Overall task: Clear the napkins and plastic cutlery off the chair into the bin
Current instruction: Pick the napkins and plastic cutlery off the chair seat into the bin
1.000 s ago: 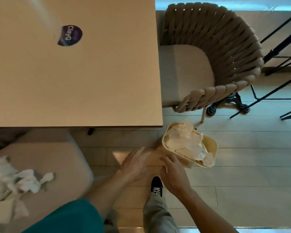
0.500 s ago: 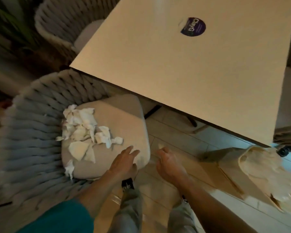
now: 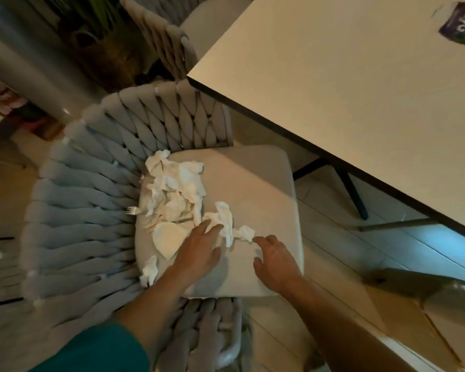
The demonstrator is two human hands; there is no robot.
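Napkins (image 3: pixel 176 193): one heap on chair (image 3: pixel 253 189); two forks (image 3: pixel 133 210); left hand (image 3: pixel 199 251), right hand (image 3: pixel 275 260) spread, empty.

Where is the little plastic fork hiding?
The plastic fork pokes out at the napkin pile's left edge, by the chair's woven back.

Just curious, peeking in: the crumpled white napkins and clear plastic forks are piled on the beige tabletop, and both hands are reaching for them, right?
Not quite. The head view shows the crumpled white napkins and clear plastic forks on the woven chair's beige seat cushion, not the tabletop. Left hand and right hand are reaching for them.
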